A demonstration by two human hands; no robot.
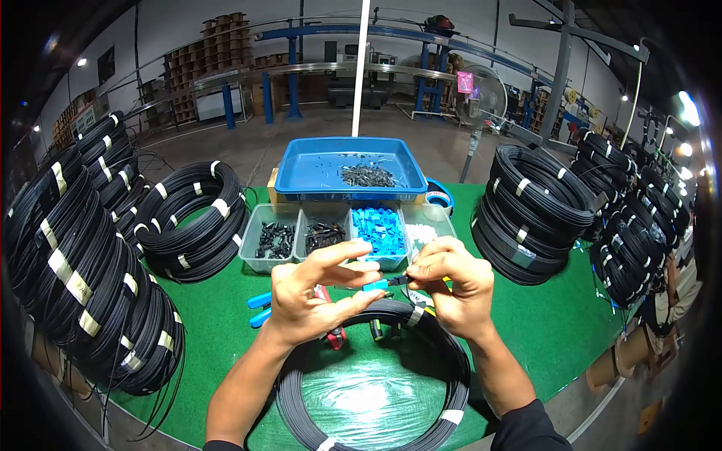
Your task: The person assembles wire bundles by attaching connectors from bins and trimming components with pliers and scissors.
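Note:
My right hand (453, 282) pinches a small black connector piece (398, 280) at the end of a thin cable. A bright blue connector housing (374, 286) sits in line with the black piece, on its left. My left hand (316, 289) is close around the blue housing, thumb just below it and fingers spread apart above. Beneath both hands lies a coil of black cable (289, 391), bound with white tape. Partly hidden behind my left hand are red-handled pliers (335, 338) and a blue-handled tool (259, 308).
Behind my hands, clear bins (259, 264) hold black parts, blue housings (378, 231) and white pieces (421, 234). A blue tray (301, 180) with small scraps stands beyond. Stacked cable coils flank the green table (214, 331) at left (98, 286) and right (526, 218).

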